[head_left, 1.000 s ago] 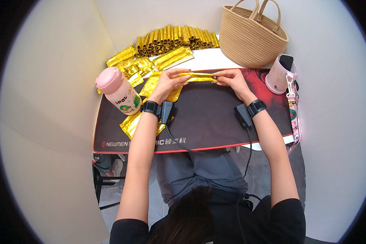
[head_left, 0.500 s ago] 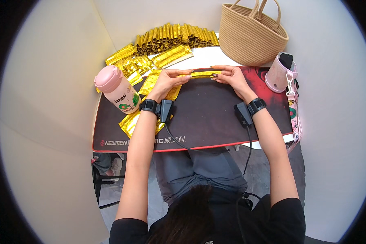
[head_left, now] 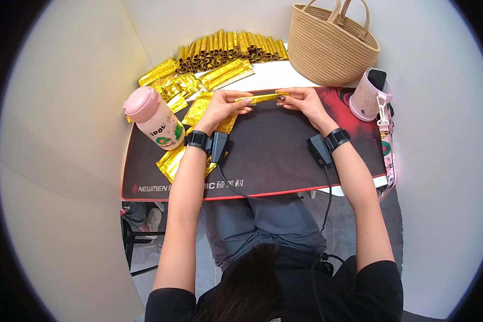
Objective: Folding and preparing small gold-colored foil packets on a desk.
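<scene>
A narrow strip of folded gold foil paper [head_left: 263,99] stretches between my two hands above the far part of the dark desk mat [head_left: 268,145]. My left hand [head_left: 220,109] pinches its left end between thumb and fingers. At the other end, my right hand [head_left: 301,101] grips it with thumb and fingertips. Flat gold foil sheets [head_left: 197,110] lie beside and partly under my left hand and forearm. Behind my hands, many rolled gold foil tubes [head_left: 228,48] are stacked in a curved pile against the wall.
A pink-lidded bottle [head_left: 155,118] stands left of my left wrist. More gold foil packs [head_left: 228,74] lie at the back left. A woven basket [head_left: 327,45] sits at the back right, near a pink cup-shaped holder [head_left: 364,101] with a phone [head_left: 377,79]. Cables hang from both wrist devices.
The foil strip now slants, its left end slightly lower and further left. The fingers of my left hand have shifted on it; my right hand stays almost in place.
</scene>
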`<state>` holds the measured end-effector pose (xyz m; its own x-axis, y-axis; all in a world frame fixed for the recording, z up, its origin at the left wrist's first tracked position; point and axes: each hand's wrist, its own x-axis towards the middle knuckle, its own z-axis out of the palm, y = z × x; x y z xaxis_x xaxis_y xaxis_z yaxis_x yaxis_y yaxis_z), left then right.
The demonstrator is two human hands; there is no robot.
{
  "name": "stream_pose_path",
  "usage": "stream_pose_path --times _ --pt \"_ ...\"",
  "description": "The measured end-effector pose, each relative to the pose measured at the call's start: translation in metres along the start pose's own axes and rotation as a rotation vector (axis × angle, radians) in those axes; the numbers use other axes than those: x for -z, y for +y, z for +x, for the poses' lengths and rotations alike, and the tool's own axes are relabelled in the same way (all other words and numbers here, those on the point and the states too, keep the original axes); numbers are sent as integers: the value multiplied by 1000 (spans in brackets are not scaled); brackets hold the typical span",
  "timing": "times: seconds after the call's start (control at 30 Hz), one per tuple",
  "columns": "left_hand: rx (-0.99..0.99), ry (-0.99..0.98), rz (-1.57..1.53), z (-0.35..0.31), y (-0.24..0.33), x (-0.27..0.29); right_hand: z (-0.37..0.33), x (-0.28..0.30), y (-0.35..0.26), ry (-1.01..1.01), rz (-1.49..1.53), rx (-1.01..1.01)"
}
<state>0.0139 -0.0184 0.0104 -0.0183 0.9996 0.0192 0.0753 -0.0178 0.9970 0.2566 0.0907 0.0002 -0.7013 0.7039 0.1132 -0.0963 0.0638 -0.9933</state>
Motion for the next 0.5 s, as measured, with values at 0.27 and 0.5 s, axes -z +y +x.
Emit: stream_pose_path --times 0.27,0.5 --pt "-250 46 221 -1 14 -22 -2 2 -1 36 76 -14" --pt "-163 -31 311 -5 13 -33 -6 -10 -7 -43 -25 41"
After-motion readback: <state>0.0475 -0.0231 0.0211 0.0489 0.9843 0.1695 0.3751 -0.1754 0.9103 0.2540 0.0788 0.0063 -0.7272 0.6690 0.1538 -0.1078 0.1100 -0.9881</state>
